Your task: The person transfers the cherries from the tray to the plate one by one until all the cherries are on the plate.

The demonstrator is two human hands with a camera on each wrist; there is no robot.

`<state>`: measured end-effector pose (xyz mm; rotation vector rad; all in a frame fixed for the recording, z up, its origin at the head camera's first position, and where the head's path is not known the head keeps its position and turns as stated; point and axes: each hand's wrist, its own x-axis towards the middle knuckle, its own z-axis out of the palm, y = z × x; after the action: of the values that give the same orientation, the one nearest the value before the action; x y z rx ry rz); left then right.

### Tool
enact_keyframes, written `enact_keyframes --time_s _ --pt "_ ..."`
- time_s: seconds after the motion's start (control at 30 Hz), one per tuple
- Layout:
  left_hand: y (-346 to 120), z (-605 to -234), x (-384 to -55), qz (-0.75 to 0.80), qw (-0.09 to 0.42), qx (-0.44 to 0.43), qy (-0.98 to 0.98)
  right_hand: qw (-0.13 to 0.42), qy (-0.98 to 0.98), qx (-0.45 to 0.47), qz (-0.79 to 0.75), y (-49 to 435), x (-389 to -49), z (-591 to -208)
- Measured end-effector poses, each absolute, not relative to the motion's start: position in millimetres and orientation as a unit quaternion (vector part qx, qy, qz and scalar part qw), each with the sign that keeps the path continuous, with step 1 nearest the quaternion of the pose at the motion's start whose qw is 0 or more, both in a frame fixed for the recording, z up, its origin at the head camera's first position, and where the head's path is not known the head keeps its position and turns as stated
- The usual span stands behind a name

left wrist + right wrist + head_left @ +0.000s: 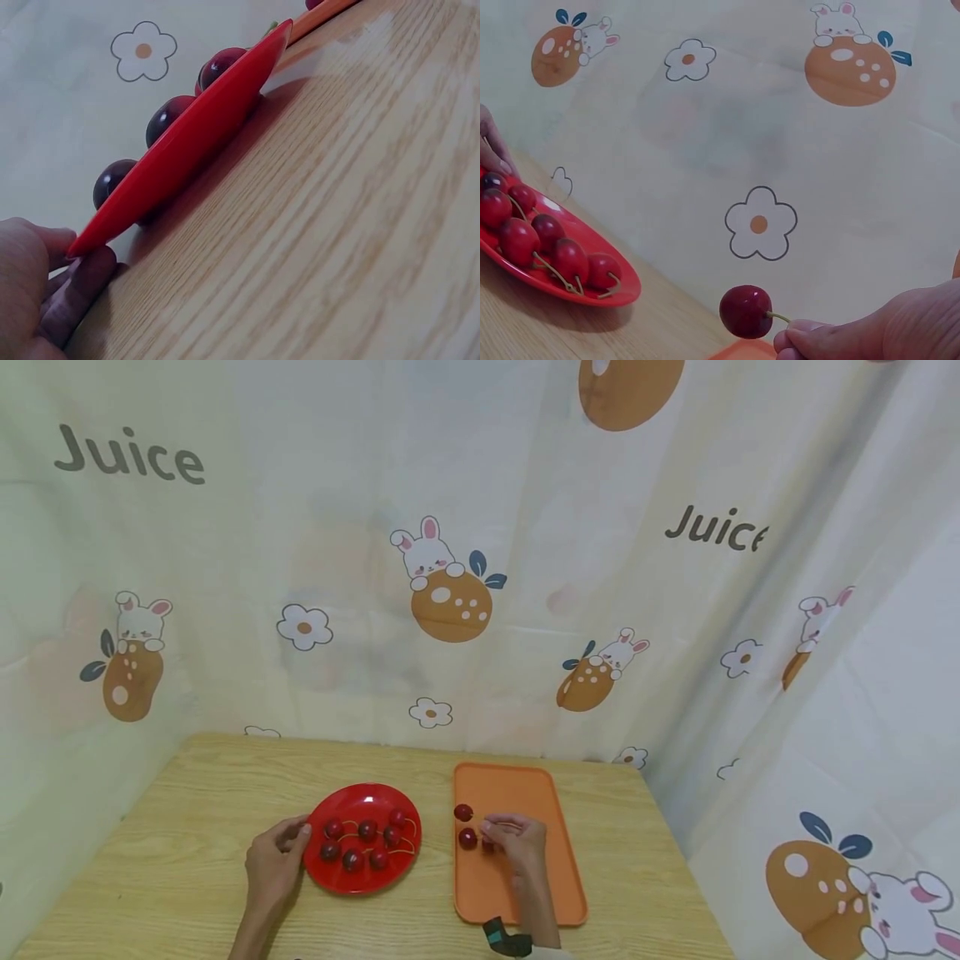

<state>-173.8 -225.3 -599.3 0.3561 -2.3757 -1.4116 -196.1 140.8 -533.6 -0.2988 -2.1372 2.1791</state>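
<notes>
My left hand (273, 868) grips the left rim of a round red plate (341, 882), thumb above and fingers under the edge, as the left wrist view shows. Several dark red cherries with stems (352, 860) lie on the plate. My right hand (525, 847) is over an orange tray (517, 893). Between its thumb and fingertips it pinches the green stem of a cherry (745, 311), whose round fruit hangs free to the left of the fingers. Two more cherries, one behind (463, 812) and one in front (468, 838), sit at the tray's left side.
Plate and tray stand side by side on a light wood-grain table (225, 793), with a strip of wood between them. A pale curtain (345, 560) printed with rabbits, fruit and flowers hangs behind the table and along its sides. A dark strap (507, 938) is on my right wrist.
</notes>
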Motion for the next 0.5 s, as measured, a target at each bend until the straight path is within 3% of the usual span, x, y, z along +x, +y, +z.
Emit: enact_keyframes --time_s 0.5 --pt "-227.0 -602.1 -175.0 -0.502 0.173 0.130 -0.837 0.016 -0.686 -0.061 0.725 116.0 -193.2 -530.6"
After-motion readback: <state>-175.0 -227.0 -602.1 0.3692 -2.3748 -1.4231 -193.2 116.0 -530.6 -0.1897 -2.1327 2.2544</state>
